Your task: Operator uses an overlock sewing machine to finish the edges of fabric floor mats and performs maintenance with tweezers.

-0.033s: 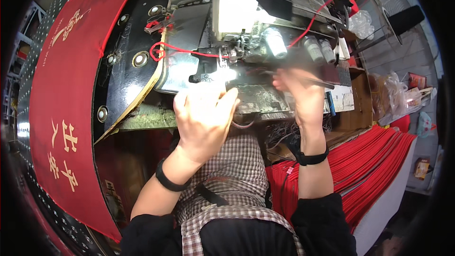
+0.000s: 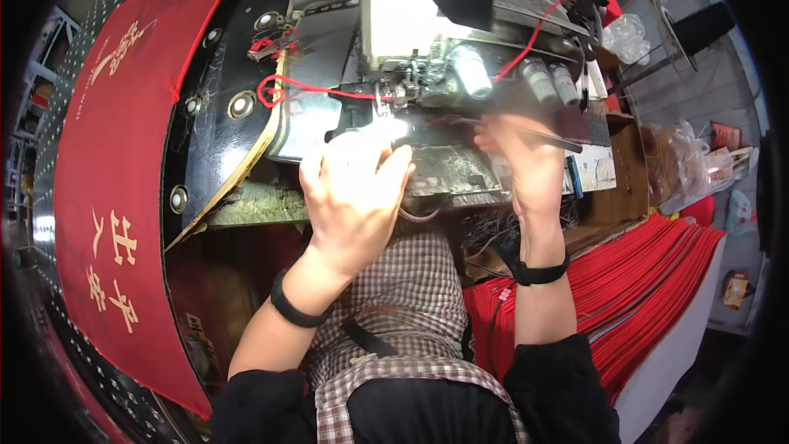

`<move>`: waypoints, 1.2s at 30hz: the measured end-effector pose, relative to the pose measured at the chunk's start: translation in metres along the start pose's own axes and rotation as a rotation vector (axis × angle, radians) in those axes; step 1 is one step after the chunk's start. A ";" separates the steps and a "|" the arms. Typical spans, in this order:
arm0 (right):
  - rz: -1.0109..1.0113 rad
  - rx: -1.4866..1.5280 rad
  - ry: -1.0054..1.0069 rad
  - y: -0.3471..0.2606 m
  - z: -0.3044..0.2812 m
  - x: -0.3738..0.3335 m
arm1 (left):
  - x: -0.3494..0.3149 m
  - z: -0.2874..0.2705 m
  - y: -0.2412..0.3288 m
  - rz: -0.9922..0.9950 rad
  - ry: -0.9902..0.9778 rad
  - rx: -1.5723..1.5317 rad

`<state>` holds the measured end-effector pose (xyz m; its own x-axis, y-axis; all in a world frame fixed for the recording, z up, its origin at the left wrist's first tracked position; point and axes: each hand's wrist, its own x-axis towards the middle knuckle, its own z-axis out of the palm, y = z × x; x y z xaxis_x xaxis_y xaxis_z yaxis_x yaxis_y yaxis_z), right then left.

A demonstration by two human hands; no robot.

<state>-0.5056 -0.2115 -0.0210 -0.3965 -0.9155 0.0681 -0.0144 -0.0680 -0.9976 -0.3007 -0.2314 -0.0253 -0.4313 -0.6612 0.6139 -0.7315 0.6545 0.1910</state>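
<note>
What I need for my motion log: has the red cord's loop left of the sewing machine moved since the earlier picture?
No, not visibly: the red cord's loop keeps its place just right of the round metal stud.

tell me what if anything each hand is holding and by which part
The right hand holds a slim dark tool partway along its length, one end jutting out to the right. For the left hand, glare makes it impossible to tell.

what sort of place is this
Probably a sewing workshop: there is what looks like a lit sewing machine, a red cord leading into it, and a pile of red, cloth-like pieces at the right.
</note>
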 end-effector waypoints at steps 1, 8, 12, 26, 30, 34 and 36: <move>0.014 0.035 0.043 -0.003 0.000 -0.002 | 0.010 0.004 0.003 0.029 0.013 0.046; 0.036 0.210 0.234 0.001 -0.023 -0.025 | 0.042 0.030 0.005 0.166 -0.221 0.213; -0.014 0.329 0.319 0.000 -0.043 -0.030 | 0.046 0.039 0.012 0.307 -0.260 0.269; -0.040 0.572 0.399 -0.006 -0.070 -0.029 | 0.060 0.060 0.035 0.212 -0.547 0.517; -0.038 0.579 0.428 -0.004 -0.074 -0.028 | 0.058 0.061 0.030 0.246 -0.477 0.429; -0.063 0.574 0.462 -0.001 -0.078 -0.027 | 0.057 0.056 0.024 0.327 -0.536 0.437; -0.057 0.578 0.474 0.000 -0.079 -0.026 | 0.057 0.054 0.021 0.366 -0.556 0.417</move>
<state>-0.5677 -0.1563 -0.0237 -0.7643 -0.6444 -0.0240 0.3860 -0.4273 -0.8175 -0.3690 -0.2747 -0.0277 -0.8037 -0.5885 0.0880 -0.5822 0.7473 -0.3202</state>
